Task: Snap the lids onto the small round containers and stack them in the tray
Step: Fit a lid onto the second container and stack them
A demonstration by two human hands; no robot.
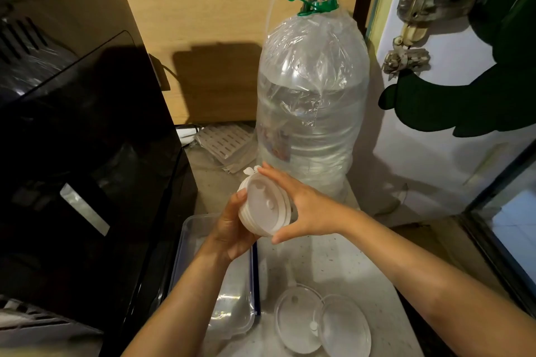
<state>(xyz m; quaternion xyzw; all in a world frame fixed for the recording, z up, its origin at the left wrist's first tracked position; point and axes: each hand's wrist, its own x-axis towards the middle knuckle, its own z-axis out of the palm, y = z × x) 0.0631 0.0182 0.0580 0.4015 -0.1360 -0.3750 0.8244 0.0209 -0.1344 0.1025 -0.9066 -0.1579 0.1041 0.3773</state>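
Note:
I hold a small round white container (265,206) with its lid on, tilted toward me, in mid-air above the counter. My left hand (232,229) cups its underside and left rim. My right hand (301,206) spans the lid from the right, with fingertips at its top and bottom edges. A clear rectangular tray (188,229) with a blue edge lies below my left hand. Two clear round lids (298,319) (345,327) rest side by side on the counter near the front.
A large water bottle (311,90) wrapped in clear plastic, green cap on top, stands just behind my hands. A black appliance (87,124) fills the left side. A white door (435,113) is at the right. A slotted plastic piece (226,140) lies at the back.

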